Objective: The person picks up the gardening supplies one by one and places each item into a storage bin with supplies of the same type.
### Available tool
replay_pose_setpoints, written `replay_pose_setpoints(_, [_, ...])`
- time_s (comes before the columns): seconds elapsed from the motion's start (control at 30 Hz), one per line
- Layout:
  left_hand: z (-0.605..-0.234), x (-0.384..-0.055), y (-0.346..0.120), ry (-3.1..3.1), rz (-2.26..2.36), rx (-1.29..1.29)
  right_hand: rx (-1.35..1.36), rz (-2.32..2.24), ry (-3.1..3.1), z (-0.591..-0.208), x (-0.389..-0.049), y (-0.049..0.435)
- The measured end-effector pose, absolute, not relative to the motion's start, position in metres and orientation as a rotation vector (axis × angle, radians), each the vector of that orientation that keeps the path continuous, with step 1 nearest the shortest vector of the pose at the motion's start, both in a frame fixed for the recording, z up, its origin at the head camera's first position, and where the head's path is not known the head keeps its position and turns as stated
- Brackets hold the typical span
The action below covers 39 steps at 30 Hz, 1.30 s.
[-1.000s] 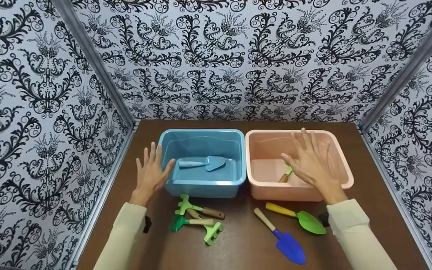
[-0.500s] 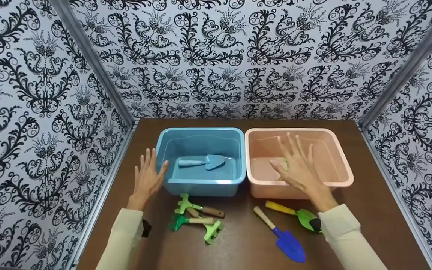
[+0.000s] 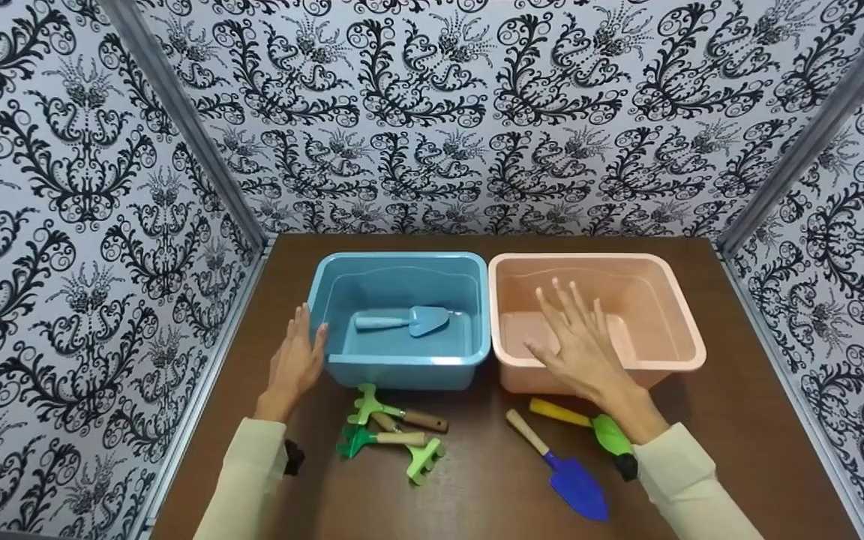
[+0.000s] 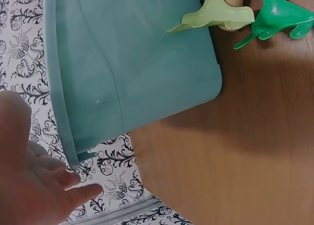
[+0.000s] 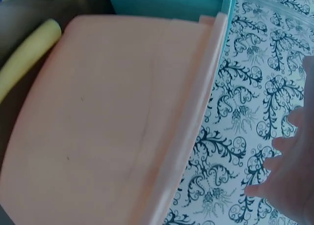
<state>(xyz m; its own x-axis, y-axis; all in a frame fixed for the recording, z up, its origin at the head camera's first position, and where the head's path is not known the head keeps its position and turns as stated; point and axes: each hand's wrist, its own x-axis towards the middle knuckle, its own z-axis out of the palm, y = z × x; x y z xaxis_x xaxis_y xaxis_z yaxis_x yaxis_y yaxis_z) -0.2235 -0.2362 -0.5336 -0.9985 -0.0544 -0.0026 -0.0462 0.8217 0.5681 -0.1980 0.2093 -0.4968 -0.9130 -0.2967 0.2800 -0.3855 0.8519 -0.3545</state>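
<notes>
My left hand (image 3: 297, 367) hovers with fingers extended beside the front left corner of the blue tub (image 3: 402, 375). Inside that tub lies a light blue trowel (image 3: 426, 321). Above the front rim of the peach tub (image 3: 664, 365), my right hand (image 3: 586, 356) spreads its fingers and holds nothing. It largely hides the small green tool in that tub. The left wrist view shows the left hand (image 4: 34, 185) apart from the tub's rim. In the right wrist view, the right hand (image 5: 289, 171) is likewise apart from the peach rim.
Before the blue tub lie several overlapping hand rakes, light green (image 3: 368, 405) and dark green (image 3: 357, 441), with wooden handles. A dark blue trowel (image 3: 578, 489) and a green trowel with a yellow handle (image 3: 559, 412) lie before the peach tub. Patterned walls (image 3: 432, 112) enclose the table (image 3: 477, 510).
My right hand has moved left and toward me, covering the green tool in the peach tub. The left hand has shifted slightly toward me and turned more edge-on. The tools stay put.
</notes>
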Motion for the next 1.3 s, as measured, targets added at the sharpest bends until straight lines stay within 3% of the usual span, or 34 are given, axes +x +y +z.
replay_pose_setpoints(0.3, [-0.532,-0.227,-0.233,-2.895,-0.947,0.158,0.614,0.625,-2.679,-0.517,-0.188,0.205])
replay_pose_setpoints(0.9, [-0.539,-0.236,-0.246,-2.630,-1.278,0.546,0.968,0.691,-2.241,-0.535,-0.175,0.192])
replay_pose_setpoints(1.3, [-0.533,-0.236,-0.251,-2.668,-1.441,0.674,1.009,0.642,-2.280,-0.552,-0.159,0.180])
